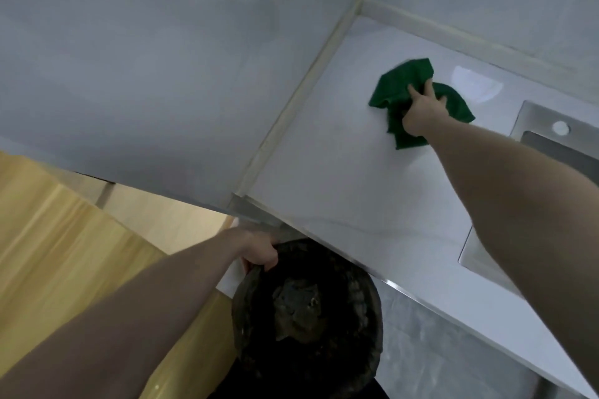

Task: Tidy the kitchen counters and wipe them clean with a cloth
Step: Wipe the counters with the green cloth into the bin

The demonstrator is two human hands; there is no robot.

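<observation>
Midway along a white kitchen counter (350,191), a person's right hand (421,110) presses a crumpled green cloth (393,94) flat against the surface, fingers curled into the fabric and gripping it. The cloth lies well in from the front edge, near the back corner where grey walls (162,58) meet, and just left of a stainless steel sink (547,139). Below the counter's edge, the left hand (259,253) holds the rim of a dark round bin (308,311) with its fingers hooked over the lip. Crumpled dark waste sits inside the bin. Pale wood flooring (64,236) shows at lower left.
</observation>
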